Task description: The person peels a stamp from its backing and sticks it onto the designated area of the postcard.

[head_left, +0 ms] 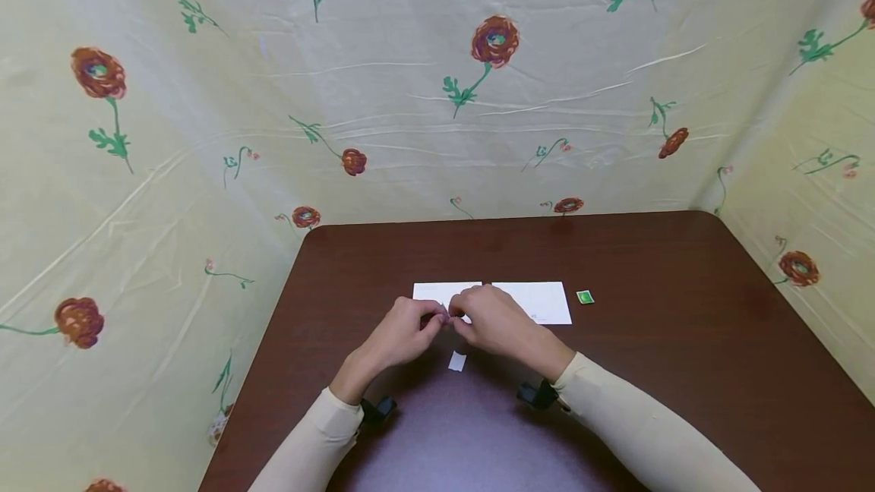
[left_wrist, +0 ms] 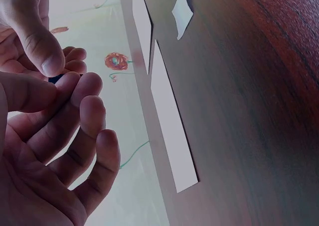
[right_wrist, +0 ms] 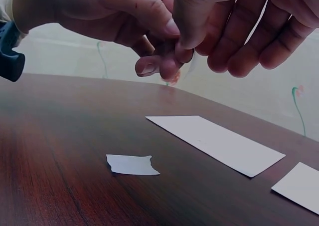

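Note:
Both hands meet fingertip to fingertip above the table, close in front of two white envelope-like paper rectangles. My left hand (head_left: 405,331) and right hand (head_left: 494,319) pinch a small thin piece between thumbs and forefingers. Only a dark sliver of this piece (left_wrist: 56,79) shows in the left wrist view; the fingers cover the rest, so I cannot tell its kind. The other fingers of the left hand (left_wrist: 65,141) are loosely bent. Below the hands lies a small white paper scrap (right_wrist: 132,164) with curled edges.
The left white rectangle (head_left: 427,291) and right white rectangle (head_left: 540,302) lie side by side on the dark wooden table (head_left: 649,370). Right of them is a small green stamp-like square (head_left: 585,297) with a pale border. A flowered curtain (head_left: 383,82) surrounds the table's far edge and sides.

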A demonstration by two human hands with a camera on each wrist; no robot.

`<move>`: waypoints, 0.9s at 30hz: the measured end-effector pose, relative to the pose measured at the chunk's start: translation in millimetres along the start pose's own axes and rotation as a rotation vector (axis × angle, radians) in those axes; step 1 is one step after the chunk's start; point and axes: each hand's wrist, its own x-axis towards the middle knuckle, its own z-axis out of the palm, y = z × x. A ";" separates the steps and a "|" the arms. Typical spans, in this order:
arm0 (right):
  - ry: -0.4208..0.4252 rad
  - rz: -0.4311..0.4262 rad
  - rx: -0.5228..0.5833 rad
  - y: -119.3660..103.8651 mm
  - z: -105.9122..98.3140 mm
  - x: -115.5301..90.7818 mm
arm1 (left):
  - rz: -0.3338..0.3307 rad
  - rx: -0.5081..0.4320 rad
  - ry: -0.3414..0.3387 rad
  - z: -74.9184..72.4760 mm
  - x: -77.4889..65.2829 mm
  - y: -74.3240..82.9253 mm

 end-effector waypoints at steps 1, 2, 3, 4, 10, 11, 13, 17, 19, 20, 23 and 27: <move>0.002 0.001 -0.001 0.3 -0.2 -0.1 | -0.001 0.001 0.000 0.3 0.1 -0.3; 0.005 0.004 -0.002 0.7 -0.2 -0.1 | -0.004 0.007 0.004 0.5 0.3 -0.8; 0.008 0.006 -0.002 1.3 0.0 0.1 | -0.011 0.014 0.011 0.7 0.5 -1.1; 0.009 0.010 -0.001 1.8 -0.2 0.0 | -0.018 0.023 0.020 0.8 0.6 -1.3; -0.002 0.055 0.015 4.5 -2.2 0.2 | -0.092 0.069 0.122 0.7 2.4 -1.1; -0.008 0.063 0.017 5.1 -2.3 0.3 | -0.102 0.072 0.139 0.5 2.7 -1.0; -0.016 0.074 0.020 6.0 -2.8 0.8 | -0.113 0.070 0.164 -0.2 3.2 -0.6; -0.019 0.068 0.017 6.7 -4.0 1.4 | -0.111 0.073 0.178 -1.4 4.5 -0.5; -0.021 0.064 0.015 7.0 -4.7 1.6 | -0.103 0.068 0.179 -1.7 5.0 -0.3; -0.020 0.064 0.014 7.2 -5.1 1.9 | -0.100 0.066 0.182 -1.8 5.3 -0.5; -0.026 0.075 0.014 8.5 -7.3 3.2 | -0.092 0.054 0.195 -2.8 6.7 0.3; -0.038 0.086 0.022 11.5 -10.8 5.9 | -0.092 0.041 0.225 -4.1 9.8 1.8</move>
